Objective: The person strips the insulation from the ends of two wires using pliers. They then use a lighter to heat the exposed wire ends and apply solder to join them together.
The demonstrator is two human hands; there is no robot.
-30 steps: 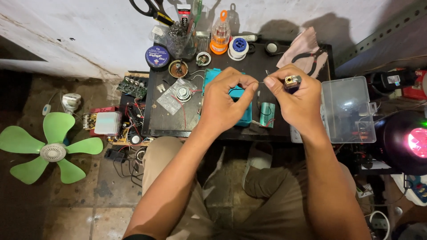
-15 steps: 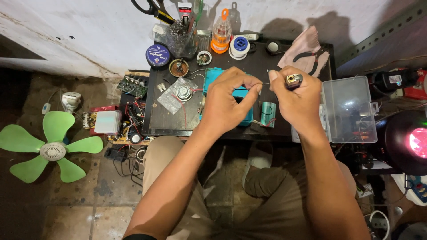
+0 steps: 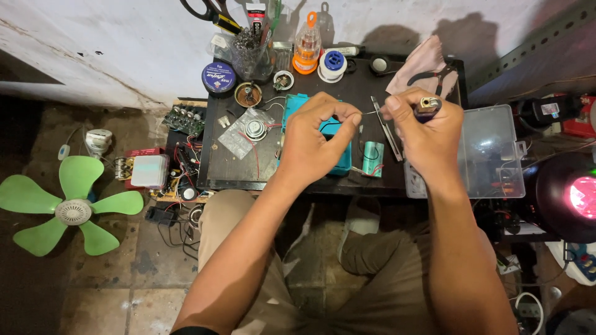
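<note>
- Thin wire (image 3: 370,113), pale and barely visible, ran between the two hands just above the centre of the frame, over the dark table (image 3: 230,167).
- Left hand (image 3: 313,139) had its grip closed to a pinch, thumb and forefinger tips meeting on the wire's left end; the other fingers curled loosely above a teal block (image 3: 343,162) lying on the table.
- Right hand (image 3: 428,133) pinched the wire's right end between thumb and forefinger, and also kept a small dark cylindrical part with a metal face (image 3: 428,107) tucked against the top of its fingers.
- Judged by its look, the wire would be very light and limp, easy to kink or snap, and likely to slip from bare fingertips; taking it close to each end, as both hands did, seemed the sound hold.
- A green cylindrical cell (image 3: 373,158) and metal tweezers (image 3: 386,127) lay just under the gap between the hands, near enough to be knocked.
- Clutter crowded the upper edge of the table: an orange bottle (image 3: 307,46), a solder spool (image 3: 333,64), a round blue tin (image 3: 218,77).
- A clear plastic box (image 3: 490,152) hemmed the right side; the table's lower edge sat near the wrists, and the freest room lay at its lower left.
</note>
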